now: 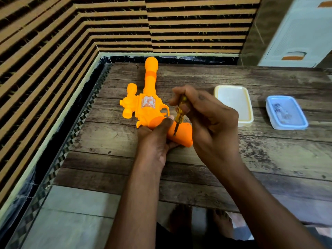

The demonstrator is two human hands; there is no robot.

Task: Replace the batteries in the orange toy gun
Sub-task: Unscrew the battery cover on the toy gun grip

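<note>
The orange toy gun (pixel 147 103) lies on the wooden table (pixel 251 159), barrel pointing away toward the wall. My left hand (pixel 154 139) grips its handle from the left, thumb on top. My right hand (pixel 203 115) pinches a small screwdriver (pixel 179 114) with a clear yellow handle, held upright. Its metal tip touches the orange handle of the gun near my left thumb.
A cream lidded plastic box (pixel 233 103) stands right of my right hand. Further right is a blue-rimmed lidded box (pixel 285 112) with small items inside. The striped wall borders the table at the left and back. My bare feet show below the table's near edge.
</note>
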